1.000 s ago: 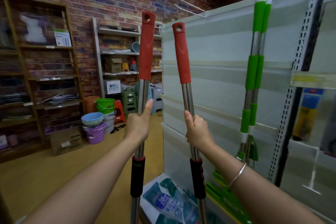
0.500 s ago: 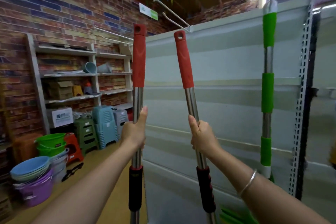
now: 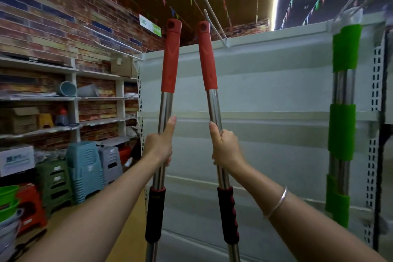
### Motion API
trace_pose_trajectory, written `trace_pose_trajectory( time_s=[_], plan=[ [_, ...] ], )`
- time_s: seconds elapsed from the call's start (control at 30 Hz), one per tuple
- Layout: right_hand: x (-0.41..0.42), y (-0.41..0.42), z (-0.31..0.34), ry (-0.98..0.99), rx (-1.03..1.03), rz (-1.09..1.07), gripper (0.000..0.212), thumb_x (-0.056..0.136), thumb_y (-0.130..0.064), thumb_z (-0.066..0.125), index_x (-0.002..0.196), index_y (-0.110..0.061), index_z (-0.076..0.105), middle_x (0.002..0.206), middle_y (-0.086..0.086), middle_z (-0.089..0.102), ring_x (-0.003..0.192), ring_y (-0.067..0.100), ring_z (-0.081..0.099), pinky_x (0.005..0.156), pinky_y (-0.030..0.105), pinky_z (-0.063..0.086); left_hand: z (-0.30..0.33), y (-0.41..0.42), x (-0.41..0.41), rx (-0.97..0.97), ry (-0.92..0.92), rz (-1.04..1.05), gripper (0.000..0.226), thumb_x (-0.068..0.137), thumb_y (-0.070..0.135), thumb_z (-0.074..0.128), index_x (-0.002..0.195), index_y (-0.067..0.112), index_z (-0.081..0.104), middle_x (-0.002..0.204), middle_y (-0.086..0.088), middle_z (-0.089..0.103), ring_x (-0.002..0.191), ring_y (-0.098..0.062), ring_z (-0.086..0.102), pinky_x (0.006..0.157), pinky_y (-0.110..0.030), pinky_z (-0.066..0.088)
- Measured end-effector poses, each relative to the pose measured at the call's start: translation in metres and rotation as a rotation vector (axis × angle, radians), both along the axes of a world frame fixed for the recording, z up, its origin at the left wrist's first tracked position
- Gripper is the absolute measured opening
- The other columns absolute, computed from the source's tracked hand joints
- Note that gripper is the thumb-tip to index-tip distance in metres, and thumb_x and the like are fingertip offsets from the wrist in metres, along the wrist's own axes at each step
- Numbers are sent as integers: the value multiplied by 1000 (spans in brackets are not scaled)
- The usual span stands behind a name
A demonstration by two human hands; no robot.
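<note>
I hold two steel mop poles upright in front of a white shelf panel (image 3: pixel 265 91). Each has a red cap at the top and a dark sleeve lower down. My left hand (image 3: pixel 158 144) grips the left pole (image 3: pixel 170 57) on its bare steel, thumb lying up along it. My right hand (image 3: pixel 225 148) grips the right pole (image 3: pixel 207 57) the same way. The red tops lean toward each other without touching. The lower ends run out of view.
Green-sleeved poles (image 3: pixel 342 130) hang on the panel's right side beside a perforated upright (image 3: pixel 375 91). Two metal hooks (image 3: pixel 210 13) stick out above the panel. Stacked plastic stools (image 3: pixel 85 168), buckets (image 3: pixel 7 200) and brick-wall shelving (image 3: pixel 63 98) stand at left.
The view has tilted upward, showing ceiling and bunting. Both poles have risen, and their red tops have come closer together. My hands keep their grip at the same spots.
</note>
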State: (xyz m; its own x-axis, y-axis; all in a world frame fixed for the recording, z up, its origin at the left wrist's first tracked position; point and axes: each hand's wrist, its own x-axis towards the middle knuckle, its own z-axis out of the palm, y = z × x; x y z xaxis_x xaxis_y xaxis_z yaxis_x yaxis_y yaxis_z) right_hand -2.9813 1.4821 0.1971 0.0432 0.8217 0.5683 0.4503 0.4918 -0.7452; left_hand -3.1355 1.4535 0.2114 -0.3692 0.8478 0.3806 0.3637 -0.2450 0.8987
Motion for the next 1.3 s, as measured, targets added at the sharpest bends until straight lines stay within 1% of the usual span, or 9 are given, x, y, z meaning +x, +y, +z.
trace_pose_trajectory(
  time_s=[0.07,0.17,0.33,0.47,0.6,0.77,0.9,1.13,1.3],
  plan=[
    [-3,8,12,7,18,-40,72,66,-87,21,52,-18,37,60,14,52,71,45,65,67,57,55,4,16,-7,-2,-14,-28,67,75,77,40,49,15,39,41,-3,40,38,-20,42,49,-27,39],
    [-5,21,34,36,63,-71,65,77,-76,27,53,-17,39,55,8,48,68,45,64,65,58,55,11,39,-19,13,-16,-70,68,75,77,39,48,14,39,40,-3,40,37,-21,42,48,-27,39],
    [-10,33,63,64,130,-102,68,71,-80,26,54,-16,42,50,5,45,62,43,62,62,60,54,27,67,-29,36,-52,-135,68,76,76,40,52,13,41,41,-5,42,39,-22,45,54,-31,43],
    [-15,31,63,98,178,-145,57,87,-64,35,54,-18,41,49,3,45,61,43,63,60,60,54,34,81,-29,40,-78,-199,68,76,76,40,51,13,40,42,-4,41,39,-22,44,53,-31,42],
    [-19,29,49,143,183,-117,54,93,-52,38,53,-16,40,47,5,44,50,32,56,51,54,51,32,91,-31,35,-99,-253,67,75,77,40,49,15,37,38,-1,37,35,-20,41,47,-26,38],
    [-22,30,45,156,176,-115,54,93,-50,38,50,-18,38,41,-1,40,47,28,53,49,53,51,28,94,-28,15,-107,-288,67,76,77,39,51,14,38,40,-2,38,35,-19,40,45,-25,38],
    [-22,29,50,116,156,-110,54,94,-52,35,55,-16,38,46,3,41,50,28,54,53,46,53,31,92,-24,-4,-125,-315,66,77,77,39,53,15,38,43,-2,38,37,-19,39,47,-27,39],
    [-16,34,52,73,135,-132,57,93,-55,33,55,-13,39,46,4,42,50,30,55,53,44,54,36,82,-17,-2,-138,-326,67,77,76,38,52,14,38,43,-3,38,36,-19,40,46,-26,39],
    [-10,37,49,84,134,-112,56,94,-52,34,53,-15,37,46,2,38,50,27,51,45,30,47,34,80,-16,-2,-149,-329,67,77,76,39,52,14,38,42,-2,38,37,-19,39,47,-27,39]
  ],
)
